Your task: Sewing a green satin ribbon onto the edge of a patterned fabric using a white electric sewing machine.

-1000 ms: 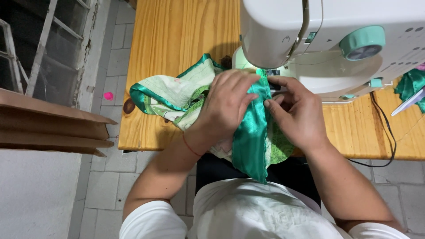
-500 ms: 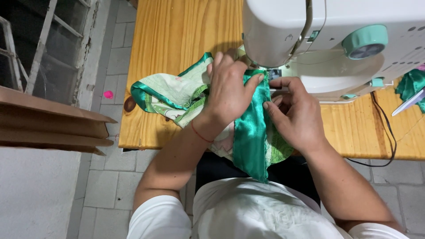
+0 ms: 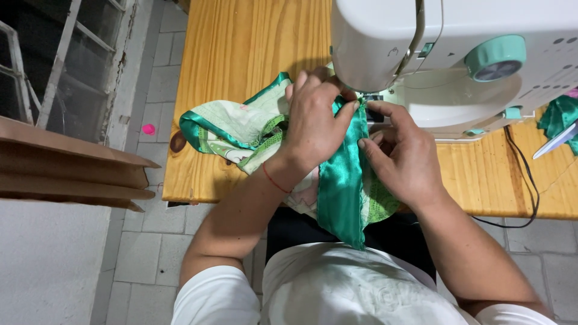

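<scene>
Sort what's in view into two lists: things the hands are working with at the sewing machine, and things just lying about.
In use:
- left hand, pressing the cloth flat
- right hand, pinching the green edge
- green satin cloth
- sewing machine
- wooden table under them

Lying about:
- green scrap at the far right
- black cord
- cardboard sheets
- pink bit on the floor

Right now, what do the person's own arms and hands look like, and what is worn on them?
Both arms are bare below short white sleeves. The left hand has a thin red thread bracelet at the wrist. The right hand wears nothing visible: no gloves, rings or watch show.
</scene>
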